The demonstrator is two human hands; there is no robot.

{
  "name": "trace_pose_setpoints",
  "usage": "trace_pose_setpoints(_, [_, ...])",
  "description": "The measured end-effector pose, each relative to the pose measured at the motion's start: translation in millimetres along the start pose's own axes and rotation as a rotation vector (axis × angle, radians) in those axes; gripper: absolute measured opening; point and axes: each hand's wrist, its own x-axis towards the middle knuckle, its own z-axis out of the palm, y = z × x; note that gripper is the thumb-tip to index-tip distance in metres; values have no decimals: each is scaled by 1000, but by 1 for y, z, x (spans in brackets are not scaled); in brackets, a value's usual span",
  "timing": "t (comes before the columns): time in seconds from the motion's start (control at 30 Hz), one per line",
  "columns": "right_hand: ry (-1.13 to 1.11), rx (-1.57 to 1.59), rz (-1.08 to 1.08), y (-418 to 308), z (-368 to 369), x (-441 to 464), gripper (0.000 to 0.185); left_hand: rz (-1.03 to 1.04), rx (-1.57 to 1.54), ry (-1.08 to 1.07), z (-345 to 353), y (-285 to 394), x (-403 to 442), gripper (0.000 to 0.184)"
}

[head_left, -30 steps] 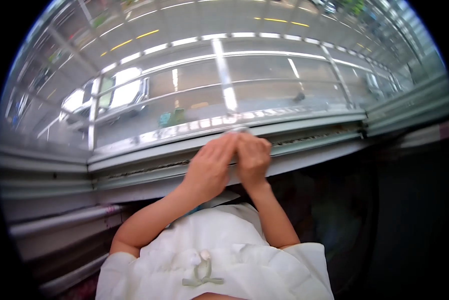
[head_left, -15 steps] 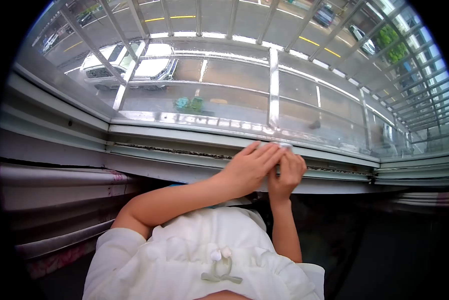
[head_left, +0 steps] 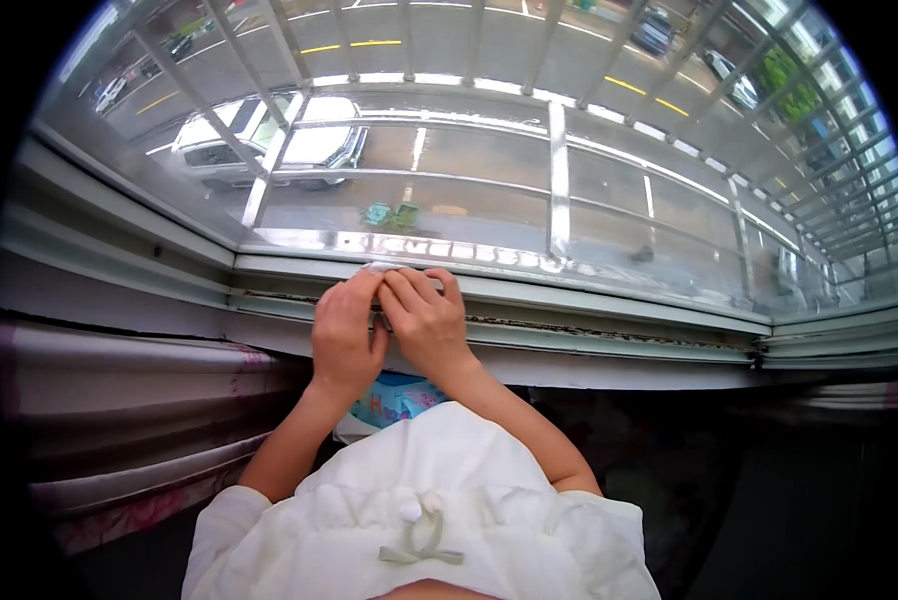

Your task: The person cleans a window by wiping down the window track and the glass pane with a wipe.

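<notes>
My left hand (head_left: 345,325) and my right hand (head_left: 424,318) are side by side at the left part of the window frame (head_left: 529,290), fingers bent and touching. Under their fingertips a bit of a white wipe (head_left: 377,267) shows, pressed against the frame's upper ledge; most of it is hidden by the fingers. Both hands are closed on it. Just below them runs the sliding track (head_left: 589,332), with dark dirt along its groove.
A blue printed soft pack (head_left: 399,398) lies below the sill, near my body. Folded curtain fabric (head_left: 129,370) hangs at the left. Beyond the window are metal bars (head_left: 559,180), a street and a parked white car (head_left: 314,140).
Both hands have slid left along the frame with the white wipe, from near the middle to the left part. The blue pack now shows more fully below them.
</notes>
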Motion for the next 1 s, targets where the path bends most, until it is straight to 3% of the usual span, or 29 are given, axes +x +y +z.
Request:
trace_pose_setpoints(0.13, [-19,-78,59,23,-23,-19,16,77,-147,-44,17,25,5,62])
trace_pose_setpoints(0.23, [64,-212,132,46,-55,-43,6,180,-258,-201,35,52,12,62])
trace_pose_setpoints(0.33, [96,-339,226,66,-85,-65,4,313,-278,-377,51,76,12,75])
trace_pose_setpoints(0.53, [95,-309,302,72,-97,-59,13,448,-420,-183,49,84,8,55])
trace_pose_setpoints(0.63, [62,-91,56,42,-68,-26,14,498,-442,131,22,71,6,26])
trace_pose_setpoints(0.77, [-27,60,-266,4,-13,19,25,486,-349,296,0,62,-5,14])
trace_pose_setpoints(0.9, [-87,14,-430,-23,35,51,33,439,-327,324,-9,57,-15,14])
trace_pose_setpoints(1.0, [-110,-95,-416,-27,53,50,34,378,-334,349,-6,53,-16,16])
